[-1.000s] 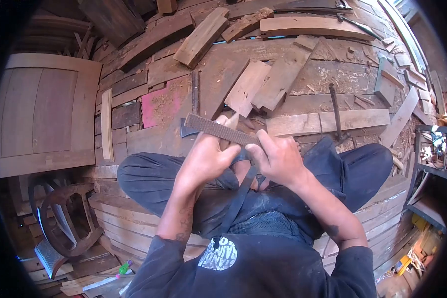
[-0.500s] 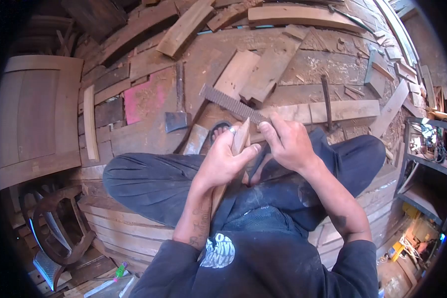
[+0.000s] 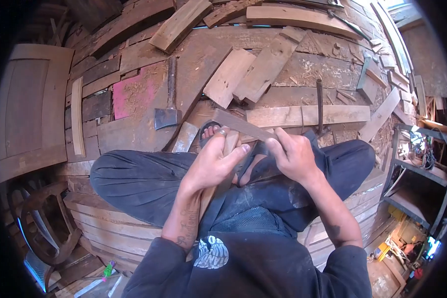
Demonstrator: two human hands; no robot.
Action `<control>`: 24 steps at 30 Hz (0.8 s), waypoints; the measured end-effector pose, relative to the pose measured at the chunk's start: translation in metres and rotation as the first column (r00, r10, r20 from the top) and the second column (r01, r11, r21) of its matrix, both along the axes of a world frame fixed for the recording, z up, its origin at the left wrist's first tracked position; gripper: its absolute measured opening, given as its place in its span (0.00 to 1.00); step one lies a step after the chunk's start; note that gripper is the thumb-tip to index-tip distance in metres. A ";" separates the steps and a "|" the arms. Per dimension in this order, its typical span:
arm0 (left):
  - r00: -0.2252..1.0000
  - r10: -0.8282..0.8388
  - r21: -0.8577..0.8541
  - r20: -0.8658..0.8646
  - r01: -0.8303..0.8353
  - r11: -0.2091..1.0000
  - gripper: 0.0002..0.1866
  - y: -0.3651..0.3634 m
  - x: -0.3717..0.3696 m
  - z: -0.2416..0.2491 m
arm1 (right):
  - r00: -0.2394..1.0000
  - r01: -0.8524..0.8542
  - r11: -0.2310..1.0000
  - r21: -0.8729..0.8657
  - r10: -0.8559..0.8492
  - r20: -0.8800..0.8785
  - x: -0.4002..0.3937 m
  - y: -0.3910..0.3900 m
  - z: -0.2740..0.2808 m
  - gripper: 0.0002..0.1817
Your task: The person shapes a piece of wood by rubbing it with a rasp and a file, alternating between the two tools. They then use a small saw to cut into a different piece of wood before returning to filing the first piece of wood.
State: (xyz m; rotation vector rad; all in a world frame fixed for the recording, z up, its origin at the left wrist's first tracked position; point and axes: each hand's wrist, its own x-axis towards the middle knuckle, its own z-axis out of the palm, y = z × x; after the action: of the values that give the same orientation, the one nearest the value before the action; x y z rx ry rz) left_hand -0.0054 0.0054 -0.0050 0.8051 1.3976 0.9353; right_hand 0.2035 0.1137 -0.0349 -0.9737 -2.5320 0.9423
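Note:
My left hand (image 3: pixel 212 161) is closed around a narrow wooden piece (image 3: pixel 208 196), which slants from my lap up between thumb and fingers. A flat dark rasp (image 3: pixel 241 125) lies across the top of that piece. My right hand (image 3: pixel 294 155) pinches the right end of the rasp, fingers closed. The rasp's other end points to the upper left, above my foot. Whether the rasp touches the wood is hard to tell, as they overlap in view.
An axe (image 3: pixel 169 111) lies left of my foot. Beyond my legs are wood blocks (image 3: pixel 231 77), a long board (image 3: pixel 333 115) with a hammer-like tool across it, and shavings. A metal shelf (image 3: pixel 417 171) stands at right, a wooden panel (image 3: pixel 32 109) at left.
The rasp has moved down toward my body, and its face now looks smoother. My left hand still holds the wood. The whole view has shifted slightly.

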 end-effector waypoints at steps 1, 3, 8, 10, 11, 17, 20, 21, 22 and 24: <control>0.999 -0.038 -0.039 0.019 0.039 0.998 0.19 -0.001 0.001 0.000 | 1.000 -0.003 0.999 0.042 0.004 -0.006 0.003 0.002 -0.001 0.18; 0.994 -0.099 -0.026 -0.042 0.098 0.995 0.18 -0.005 0.019 -0.007 | 0.997 0.046 0.998 -0.034 -0.047 -0.055 -0.002 -0.004 0.003 0.18; 0.998 0.040 0.076 0.053 -0.044 0.996 0.18 -0.006 0.012 -0.001 | 0.999 0.013 0.999 -0.041 -0.015 -0.043 0.004 -0.007 0.015 0.17; 0.998 0.059 0.171 0.003 -0.059 0.983 0.18 -0.002 0.008 -0.011 | 0.998 0.032 0.999 -0.018 -0.033 -0.056 0.012 -0.006 0.008 0.17; 0.998 0.064 0.159 -0.005 -0.063 0.985 0.18 -0.004 0.011 -0.011 | 0.998 0.047 0.999 -0.013 -0.048 -0.050 0.014 -0.008 0.006 0.17; 0.985 -0.008 0.165 -0.174 0.037 0.986 0.12 -0.003 0.016 -0.006 | 0.999 0.046 0.998 -0.037 -0.046 0.007 0.003 -0.012 0.021 0.17; 0.971 0.220 0.290 -0.094 -0.185 0.939 0.11 -0.007 0.020 -0.024 | 0.997 0.066 0.998 0.011 -0.066 0.025 0.010 -0.013 0.018 0.18; 0.984 0.124 0.215 -0.131 -0.094 0.972 0.11 -0.010 0.024 -0.025 | 0.997 0.071 0.997 0.015 -0.071 0.033 0.010 -0.016 0.021 0.18; 0.987 0.014 0.135 -0.161 0.008 0.991 0.11 -0.012 0.028 -0.025 | 0.998 0.051 0.998 0.023 -0.052 0.039 0.008 -0.020 0.026 0.19; 0.954 -0.208 -0.011 -0.218 0.211 0.977 0.11 -0.008 0.029 -0.020 | 0.999 0.012 0.998 0.061 -0.014 0.029 -0.006 -0.018 0.042 0.20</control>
State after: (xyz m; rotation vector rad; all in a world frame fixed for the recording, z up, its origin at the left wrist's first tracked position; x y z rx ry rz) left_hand 0.0233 -0.0022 -0.0253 1.0687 1.4613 0.7073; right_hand 0.1970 0.0954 0.0070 -0.9918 -2.5599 0.8482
